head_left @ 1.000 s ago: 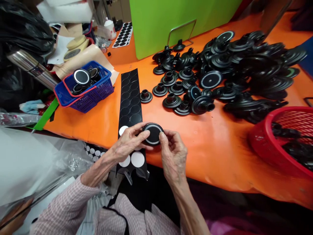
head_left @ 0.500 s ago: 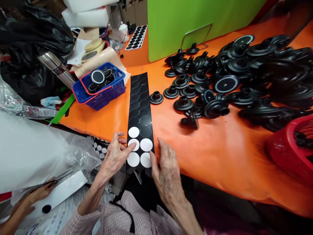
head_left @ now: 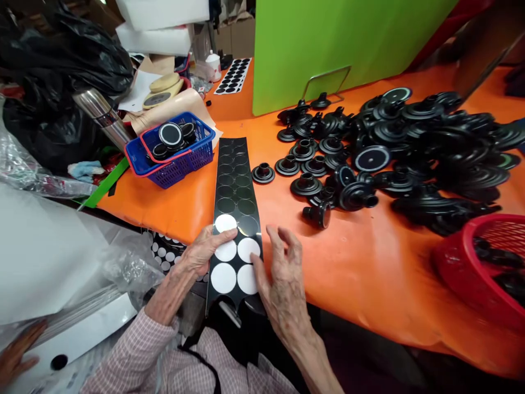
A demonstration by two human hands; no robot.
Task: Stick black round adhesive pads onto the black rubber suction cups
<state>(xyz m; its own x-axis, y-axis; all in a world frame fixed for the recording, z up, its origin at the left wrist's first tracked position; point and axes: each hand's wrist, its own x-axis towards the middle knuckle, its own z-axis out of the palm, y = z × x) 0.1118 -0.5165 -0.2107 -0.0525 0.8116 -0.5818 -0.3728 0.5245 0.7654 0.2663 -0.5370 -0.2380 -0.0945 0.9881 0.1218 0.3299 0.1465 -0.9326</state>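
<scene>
A long black sheet of die-cut round stickers (head_left: 237,189) lies over the orange table's near edge, its near end overhanging. Several circles toward that end show white (head_left: 223,278); the farther ones are black. My left hand (head_left: 205,249) grips the sheet's left edge, thumb on top across a white circle and fingers underneath. At the right edge is my right hand (head_left: 283,273), its thumb tip by a white circle and its fingers apart and slightly curled above the table. Whether that thumb presses on the sheet I cannot tell.
Black round plastic pieces (head_left: 410,131) are heaped at the right, near a red basket (head_left: 455,262). A blue basket (head_left: 180,169) stands at the left, before a steel flask (head_left: 100,115). A green board (head_left: 311,44) rises behind. Another person's hand (head_left: 20,350) shows at lower left.
My left hand has moved onto the sheet, its thumb now reaching farther across. The sheet's near end sits closer to me. The other person's hand has shifted left, and scissors are no longer visible there.
</scene>
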